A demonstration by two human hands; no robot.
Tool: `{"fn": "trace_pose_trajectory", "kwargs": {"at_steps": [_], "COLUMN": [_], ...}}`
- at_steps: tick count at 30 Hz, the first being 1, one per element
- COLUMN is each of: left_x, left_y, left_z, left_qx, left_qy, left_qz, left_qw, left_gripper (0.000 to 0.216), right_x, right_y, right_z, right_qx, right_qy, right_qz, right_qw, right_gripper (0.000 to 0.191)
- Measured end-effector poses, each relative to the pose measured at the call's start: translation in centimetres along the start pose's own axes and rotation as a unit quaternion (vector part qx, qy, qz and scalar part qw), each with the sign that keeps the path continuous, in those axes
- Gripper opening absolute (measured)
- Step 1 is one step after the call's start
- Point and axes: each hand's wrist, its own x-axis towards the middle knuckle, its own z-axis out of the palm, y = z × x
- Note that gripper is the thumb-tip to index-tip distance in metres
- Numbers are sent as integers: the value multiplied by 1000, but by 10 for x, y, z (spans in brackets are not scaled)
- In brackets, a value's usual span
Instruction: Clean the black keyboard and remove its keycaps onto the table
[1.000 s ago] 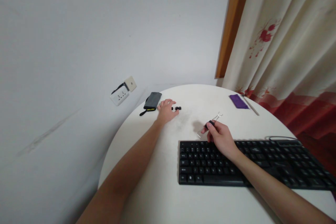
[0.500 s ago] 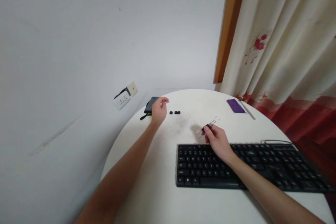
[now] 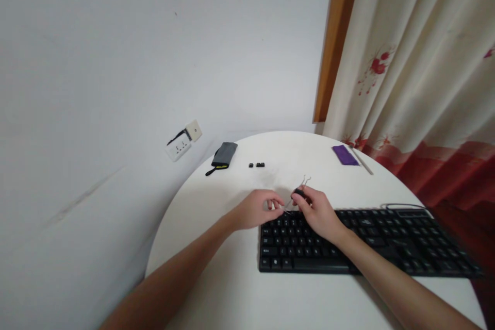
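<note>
right hand (image 3: 317,211): fingers pinching the wire tool (image 3: 298,193) just above the keyboard (image 3: 367,242) near its top-left corner | left hand (image 3: 255,210): fingertips pressed together at the tool's lower tip, contents too small to tell | risk: thin wire could slip or spring free, flicking a small piece off the worktop (image 3: 232,278) | two loose keycaps (image 3: 256,165) lie well apart

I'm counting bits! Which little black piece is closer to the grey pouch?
The left black piece; the right black piece sits farther from the grey pouch.
</note>
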Motion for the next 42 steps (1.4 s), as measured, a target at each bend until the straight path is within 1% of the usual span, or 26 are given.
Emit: {"fn": "trace_pose_trajectory", "kwargs": {"at_steps": [2,4,7,11,13,15,17,20,25,28,31,35,36,38,42], "left_x": [-1,0,1,1,0,0,-1,1,6,8,10,10,10,9,8], "left_y": [1,-1,-3,1,3,3,3,3,2,3,5,9,10,11,11], "left_z": [3,6,14,23,26,28,29,31,38,41,43,43,42,42,43], "left_qx": [2,8,16,56,73,77,73,65,60,58,35,25,31,52,92], "left_qy": [-13,-5,0,19,30,33,32,37,52,66,97,168,181,189,164], "left_qz": [25,47,67,64,57,56,57,47,14,15,34,54,60,78,145], "left_qw": [1000,999,998,996,995,995,995,996,997,996,994,984,981,977,971], "left_gripper": [21,24,20,7,5,5,6,9,5,6,10,29,31,26,17], "right_x": [-1,-1,0,2,2,1,1,2,5,8,11,13,12,11,7], "right_y": [-1,-2,-3,-4,-5,-5,-4,-1,11,16,18,13,11,8,3], "right_z": [-1,-2,-5,-12,-16,-17,-17,-13,-4,-3,-5,-9,-10,-10,-8], "right_qx": [-31,-59,-89,-122,-130,-141,-163,-162,-76,-11,30,46,45,42,27], "right_qy": [-6,-15,-52,-118,-152,-164,-144,-107,-67,-54,-23,28,36,35,0], "right_qz": [-20,-34,-43,-64,-83,-94,-80,-33,25,49,61,46,40,31,32], "right_qw": [999,998,994,983,976,972,973,980,995,997,997,997,998,998,999], "right_gripper": [25,24,23,25,26,25,25,26,27,29,31,29,29,27,24]}}
